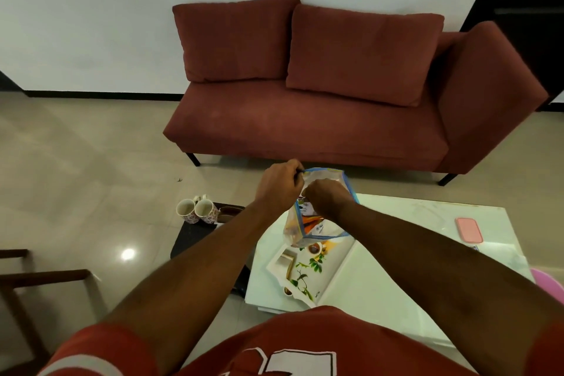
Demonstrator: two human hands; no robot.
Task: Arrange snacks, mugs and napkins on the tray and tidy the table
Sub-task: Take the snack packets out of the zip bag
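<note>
Both arms stretched forward over the white surface, working on a clear snack bag with a blue edge. Left hand closed in a pinch on the bag's upper left corner, holding it up. Right hand just to the right of the left one, fingers curled into the bag's open top and gripping the plastic there; fingertips hidden inside, so the exact hold cannot be told. Bag hanging upright between and below the two hands, its printed lower part with orange and white showing under the right wrist, its bottom just above the tray. Tray lying flat on the surface directly beneath the hands, white with a green leaf pattern, a few small brown items on it near its left rim. Two floral mugs standing side by side, touching, to the lower left of the left hand, on a dark low stand beside the surface. Pink phone case flat on the surface, well apart to the right of the right hand. Red sofa beyond both hands, against the wall.
</note>
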